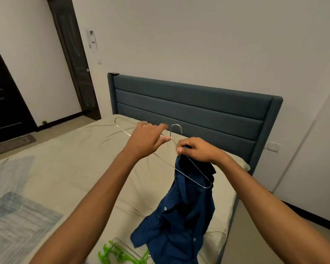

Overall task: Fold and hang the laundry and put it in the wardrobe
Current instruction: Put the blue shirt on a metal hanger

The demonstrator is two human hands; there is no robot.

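While I hold the wire hanger [181, 169] up over the bed [80, 168], my left hand [147, 141] pinches its neck just below the hook, and my right hand [197, 150] keeps a closed grip on the sloping wire together with the collar of the navy shirt [176, 220]. One hanger end sits inside that shirt, which trails down onto the bed. Green hangers [122, 255] lie on the bed just beside the shirt's hem.

Between our fingers we see a thin, shiny metal wire hanger [181, 169]. Below them hangs a matt navy cloth shirt [179, 216].
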